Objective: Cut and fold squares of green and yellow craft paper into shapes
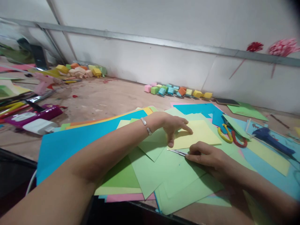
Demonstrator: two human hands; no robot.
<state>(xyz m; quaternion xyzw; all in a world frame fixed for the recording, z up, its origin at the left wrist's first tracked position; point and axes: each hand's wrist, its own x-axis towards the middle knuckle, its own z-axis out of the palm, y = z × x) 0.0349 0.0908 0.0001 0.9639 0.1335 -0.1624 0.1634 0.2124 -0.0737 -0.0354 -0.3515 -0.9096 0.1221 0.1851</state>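
My left hand [177, 126], with a silver bracelet [143, 121] at its wrist, is over a pale yellow sheet of paper [203, 132]. Its fingers are apart and hold nothing; I cannot tell whether the fingertips touch the sheet. Closed around a slim silver craft knife [178, 152] is my right hand [208, 156], near the front edge of that sheet. The knife's narrow tip points left, toward my left thumb. Beneath both hands lie overlapping light green sheets [180, 178]. A large blue sheet [77, 142] extends under my left forearm.
Scissors [225, 134] with yellow and red handles lie right of the papers, beside a dark blue glue gun [273, 140]. Small paper cubes [171, 90] line the wall, with another pile [82, 71] farther left. A purple power strip [35, 115] and pink glue gun [43, 82] sit left.
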